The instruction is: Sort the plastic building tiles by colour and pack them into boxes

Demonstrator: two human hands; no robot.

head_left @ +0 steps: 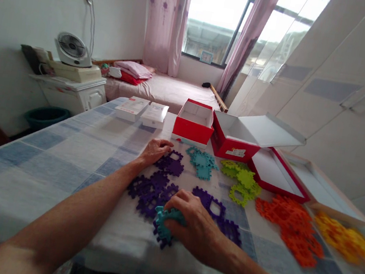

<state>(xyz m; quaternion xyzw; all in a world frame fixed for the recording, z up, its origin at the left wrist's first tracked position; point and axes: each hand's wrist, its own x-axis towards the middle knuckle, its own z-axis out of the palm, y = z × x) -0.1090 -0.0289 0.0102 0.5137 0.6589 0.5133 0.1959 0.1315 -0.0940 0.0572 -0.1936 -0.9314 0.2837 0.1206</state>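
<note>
My right hand (192,218) is closed round teal gear-shaped plastic pieces (162,226), thumb across their face, at the near side of the table. Beneath and beside them lie dark purple toothed pieces (149,196), some with square openings. Farther off, my left hand (154,152) rests with its fingers stretched out at the edge of another purple group (174,165); its fingertips are partly hidden. More purple pieces (215,207) spread to the right of my right hand. A small teal pile (203,164) sits beyond, between my hands and the boxes.
Lime-green (244,180), orange (292,226) and yellow pieces (347,239) lie in piles rightward. Behind them stand an open red box (193,129), a lidded red box (232,146) and shallow trays (281,174). Two white boxes (154,115) sit at the table's far left.
</note>
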